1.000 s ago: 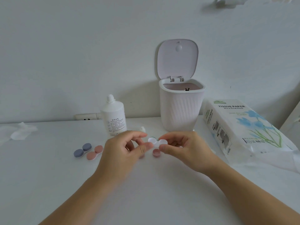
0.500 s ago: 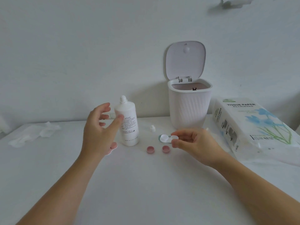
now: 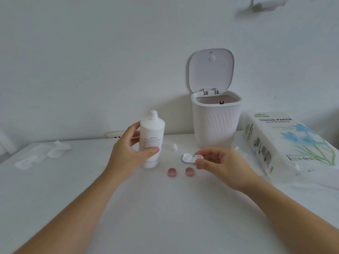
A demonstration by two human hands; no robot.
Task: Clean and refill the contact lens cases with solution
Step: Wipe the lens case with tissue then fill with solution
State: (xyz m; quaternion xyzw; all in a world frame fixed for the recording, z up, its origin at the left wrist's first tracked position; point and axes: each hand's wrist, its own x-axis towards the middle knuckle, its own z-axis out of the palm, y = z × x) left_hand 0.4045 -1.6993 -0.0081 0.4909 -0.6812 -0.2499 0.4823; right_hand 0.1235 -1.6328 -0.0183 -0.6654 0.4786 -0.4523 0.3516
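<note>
Two pink caps lay off while your right hand pinched the open lens case above the table and your left hand gripped the uncapped solution bottle; refilling apparently remained undone.

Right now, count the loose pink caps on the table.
2. One pink cap lies in front of the solution bottle; the other pink cap lies just right of it, below the open lens case. The left hand may hide more.

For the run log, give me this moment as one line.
left hand: grips solution bottle, upright | right hand: pinches open lens case | two pink caps off, on table | refill not started
</note>
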